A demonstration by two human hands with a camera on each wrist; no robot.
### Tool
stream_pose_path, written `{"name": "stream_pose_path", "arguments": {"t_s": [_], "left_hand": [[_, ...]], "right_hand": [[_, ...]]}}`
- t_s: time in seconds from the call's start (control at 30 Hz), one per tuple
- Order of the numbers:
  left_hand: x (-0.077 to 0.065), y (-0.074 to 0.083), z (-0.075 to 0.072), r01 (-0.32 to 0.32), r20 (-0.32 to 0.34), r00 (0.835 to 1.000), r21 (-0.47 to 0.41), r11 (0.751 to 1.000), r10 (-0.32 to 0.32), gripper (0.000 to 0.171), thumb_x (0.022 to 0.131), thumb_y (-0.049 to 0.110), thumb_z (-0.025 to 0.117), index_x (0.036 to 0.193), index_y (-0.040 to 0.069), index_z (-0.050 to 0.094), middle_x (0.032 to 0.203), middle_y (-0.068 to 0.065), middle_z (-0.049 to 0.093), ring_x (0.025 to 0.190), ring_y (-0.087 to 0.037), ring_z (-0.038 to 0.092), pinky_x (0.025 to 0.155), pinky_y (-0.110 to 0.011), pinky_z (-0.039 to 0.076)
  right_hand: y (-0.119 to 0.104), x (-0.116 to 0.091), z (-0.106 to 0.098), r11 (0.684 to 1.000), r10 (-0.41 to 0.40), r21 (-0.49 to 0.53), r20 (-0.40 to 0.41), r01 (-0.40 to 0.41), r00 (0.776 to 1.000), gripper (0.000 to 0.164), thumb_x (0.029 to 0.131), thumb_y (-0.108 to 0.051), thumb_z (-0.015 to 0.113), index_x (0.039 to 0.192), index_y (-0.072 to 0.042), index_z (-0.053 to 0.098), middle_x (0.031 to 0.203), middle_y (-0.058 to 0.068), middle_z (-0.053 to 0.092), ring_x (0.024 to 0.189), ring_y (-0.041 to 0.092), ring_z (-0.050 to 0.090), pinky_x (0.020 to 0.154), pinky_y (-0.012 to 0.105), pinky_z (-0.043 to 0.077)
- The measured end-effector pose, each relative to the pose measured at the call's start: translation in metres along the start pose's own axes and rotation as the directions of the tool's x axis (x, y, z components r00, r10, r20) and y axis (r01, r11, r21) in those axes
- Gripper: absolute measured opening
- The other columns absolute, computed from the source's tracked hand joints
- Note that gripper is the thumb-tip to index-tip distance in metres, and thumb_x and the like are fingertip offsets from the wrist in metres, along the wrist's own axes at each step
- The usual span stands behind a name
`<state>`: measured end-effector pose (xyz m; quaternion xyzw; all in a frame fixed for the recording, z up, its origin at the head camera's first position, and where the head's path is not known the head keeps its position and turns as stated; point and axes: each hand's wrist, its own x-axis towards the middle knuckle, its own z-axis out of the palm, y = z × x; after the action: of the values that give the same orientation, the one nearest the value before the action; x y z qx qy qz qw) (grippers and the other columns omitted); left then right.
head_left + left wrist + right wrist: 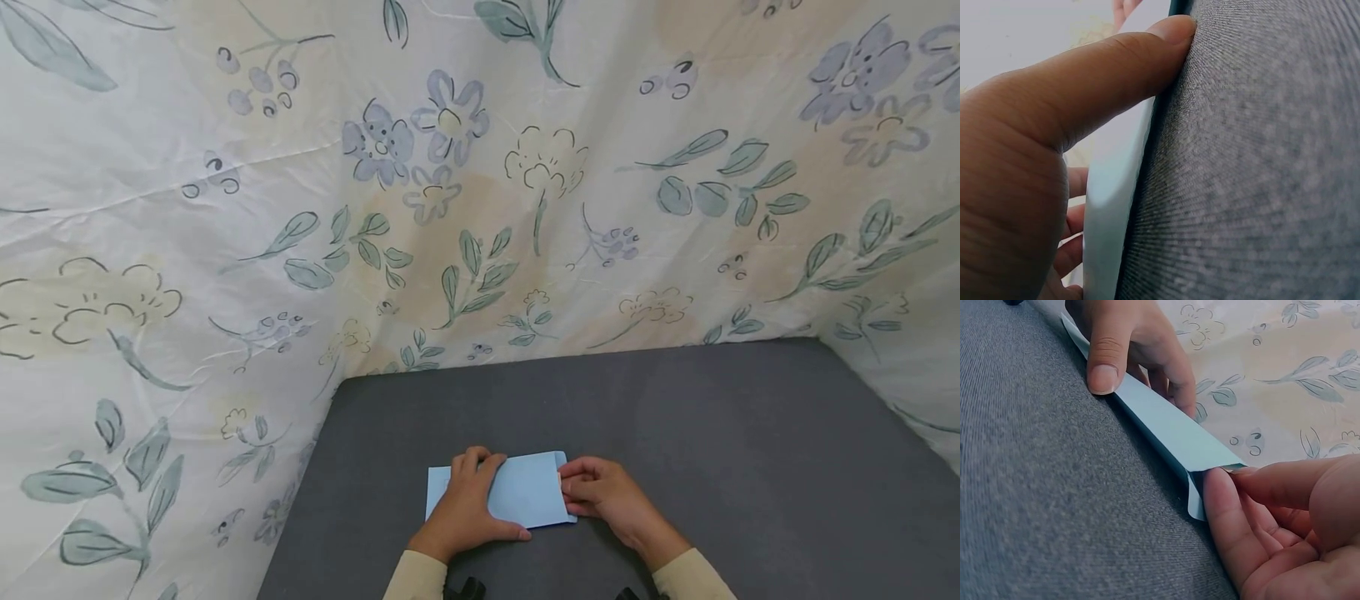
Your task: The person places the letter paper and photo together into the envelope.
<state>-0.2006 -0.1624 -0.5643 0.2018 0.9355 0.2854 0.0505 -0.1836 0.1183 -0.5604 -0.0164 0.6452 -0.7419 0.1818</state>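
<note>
A light blue paper envelope [527, 492] lies lengthwise on the grey surface. My left hand [468, 504] holds it across its width, the thumb [1147, 53] along the near long edge and the bent fingers over the far one. At the envelope's right end, where a narrow flap [1195, 503] sticks out, is my right hand [607, 500]. In the right wrist view its thumb and a curled finger meet at the open mouth, the thumb tip tucked against the upper panel [1179, 434]. Whatever is inside the envelope is hidden.
The grey tabletop [712, 433] stretches behind the envelope and to both sides. Floral cloth [465, 183] hangs along its back, left and right sides. Dark straps or mounts [471, 588] show below the wrists.
</note>
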Motion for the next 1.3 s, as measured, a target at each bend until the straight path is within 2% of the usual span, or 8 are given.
{"name": "stream_pose_path", "arguments": {"t_s": [0.53,0.73,0.93,1.07,1.13,1.2,1.3], "left_hand": [[-0.002,-0.003,0.002,-0.008,0.004,1.000,0.004,1.000,0.008,0.118,0.067,0.083,0.089,0.160,0.019,0.053,0.146,0.000,0.041,0.136,-0.029,0.035,0.101,-0.053,0.050],[-0.002,-0.002,0.003,0.001,0.003,1.000,-0.001,1.000,-0.001,0.117,0.067,0.083,0.089,0.159,0.020,0.054,0.145,0.000,0.041,0.135,-0.028,0.036,0.101,-0.052,0.050],[-0.003,-0.003,0.004,0.006,0.007,1.000,-0.014,1.000,-0.006,0.118,0.067,0.083,0.089,0.160,0.021,0.055,0.146,0.001,0.041,0.133,-0.027,0.036,0.101,-0.052,0.049],[-0.003,-0.005,0.004,0.009,-0.003,1.000,-0.022,1.000,-0.009,0.118,0.067,0.085,0.088,0.160,0.021,0.055,0.147,0.001,0.041,0.132,-0.026,0.036,0.101,-0.054,0.048],[-0.003,-0.004,0.004,0.008,-0.006,1.000,-0.027,1.000,-0.009,0.113,0.072,0.085,0.085,0.160,0.021,0.055,0.147,0.000,0.041,0.132,-0.026,0.036,0.102,-0.055,0.047],[-0.003,-0.003,0.004,-0.002,-0.019,1.000,-0.032,0.999,0.001,0.099,0.083,0.080,0.080,0.159,0.019,0.057,0.147,-0.001,0.042,0.134,-0.028,0.036,0.103,-0.056,0.047],[-0.005,-0.001,0.005,-0.036,-0.059,0.998,-0.026,0.999,0.034,0.072,0.100,0.060,0.074,0.155,0.015,0.060,0.147,-0.006,0.044,0.136,-0.034,0.038,0.104,-0.060,0.046]], "right_hand": [[0.002,0.005,0.009,0.997,0.005,-0.075,-0.082,-0.012,0.997,0.033,0.100,-0.001,0.072,0.128,0.011,0.061,0.100,0.012,0.072,0.087,0.027,0.070,0.073,0.039,0.061],[0.004,0.001,0.006,1.000,0.011,-0.021,-0.110,-0.014,0.994,0.030,0.103,-0.005,0.072,0.127,0.011,0.062,0.104,0.015,0.073,0.091,0.028,0.072,0.076,0.041,0.063],[0.002,-0.004,-0.001,1.000,0.004,0.026,-0.204,0.001,0.979,0.029,0.107,-0.008,0.070,0.125,0.012,0.061,0.106,0.019,0.072,0.095,0.030,0.076,0.078,0.043,0.063],[0.000,-0.004,-0.004,1.000,0.010,0.031,-0.211,-0.003,0.978,0.028,0.109,-0.009,0.068,0.126,0.012,0.061,0.107,0.019,0.071,0.095,0.029,0.075,0.079,0.043,0.063],[-0.001,-0.005,-0.005,0.999,0.018,0.032,-0.211,-0.012,0.977,0.029,0.110,-0.010,0.067,0.126,0.012,0.061,0.107,0.019,0.071,0.096,0.030,0.075,0.080,0.043,0.063],[-0.002,-0.005,-0.005,0.999,0.024,0.029,-0.216,-0.018,0.976,0.029,0.110,-0.011,0.067,0.126,0.011,0.062,0.107,0.019,0.071,0.096,0.030,0.075,0.080,0.043,0.063],[-0.003,-0.005,-0.005,1.000,0.026,0.022,-0.217,-0.021,0.976,0.030,0.110,-0.013,0.068,0.126,0.011,0.062,0.107,0.018,0.071,0.097,0.031,0.074,0.080,0.043,0.063]]}}
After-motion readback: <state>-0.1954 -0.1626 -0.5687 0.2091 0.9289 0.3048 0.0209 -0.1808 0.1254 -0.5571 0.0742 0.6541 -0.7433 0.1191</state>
